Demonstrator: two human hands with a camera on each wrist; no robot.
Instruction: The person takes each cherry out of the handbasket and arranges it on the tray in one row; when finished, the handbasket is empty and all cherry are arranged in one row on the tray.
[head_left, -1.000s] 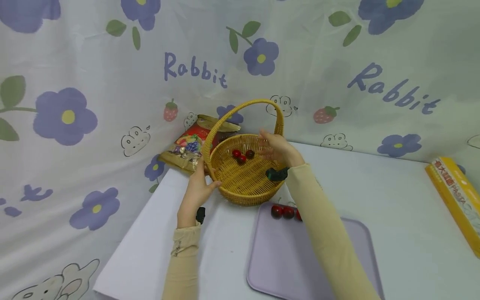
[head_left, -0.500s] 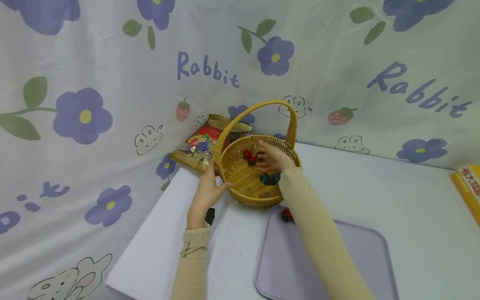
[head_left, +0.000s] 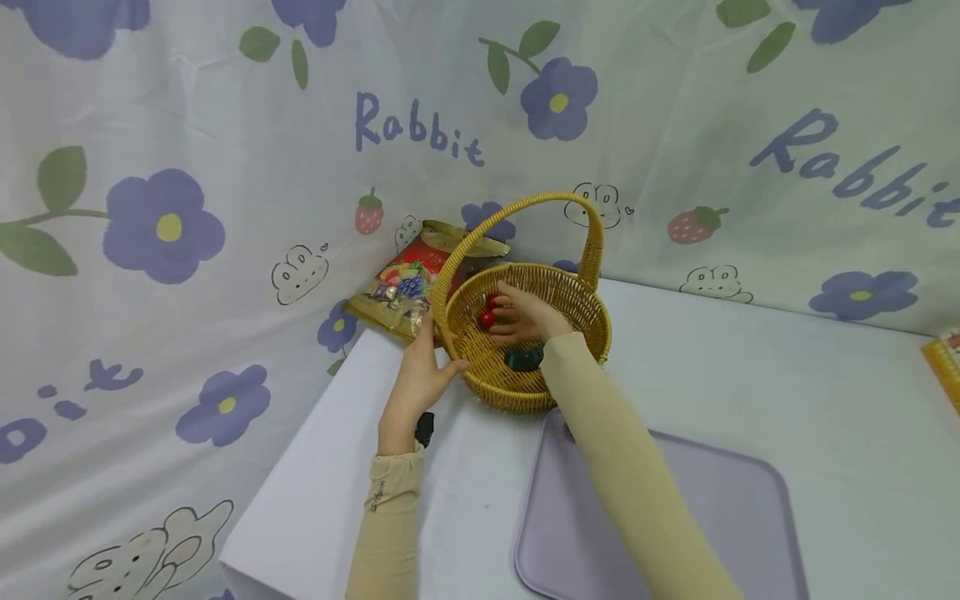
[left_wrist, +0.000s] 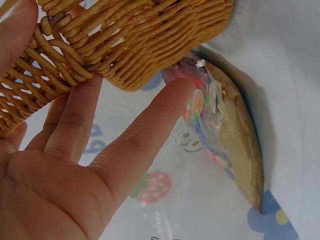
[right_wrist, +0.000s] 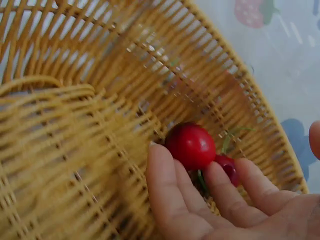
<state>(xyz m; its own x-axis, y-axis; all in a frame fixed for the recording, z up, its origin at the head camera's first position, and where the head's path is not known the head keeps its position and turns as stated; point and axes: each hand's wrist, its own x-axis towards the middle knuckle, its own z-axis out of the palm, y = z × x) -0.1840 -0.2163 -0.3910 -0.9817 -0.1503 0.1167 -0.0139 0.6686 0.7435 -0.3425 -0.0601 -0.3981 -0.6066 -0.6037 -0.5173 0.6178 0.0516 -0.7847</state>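
Note:
A yellow wicker basket with a tall arched handle stands tilted toward me at the back of the table. My left hand grips its left side, thumb at the rim and fingers outside; in the left wrist view the index finger points away from the weave. Inside the basket is my right hand, its fingers loosely extended. In the right wrist view those fingertips reach a shiny red cherry, and a second cherry with a green stem shows behind them. The hand partly hides the fruit.
Behind the basket, on the left, leans a red and gold bag with fruit pictures. A lilac tray lies at front right, partly under the right sleeve. A yellow box is at the right edge. Printed cloth covers the walls.
My right hand has moved left and deeper into the basket, onto the cherries. The left hand keeps its hold. The head view has turned, so the scene sits farther right.

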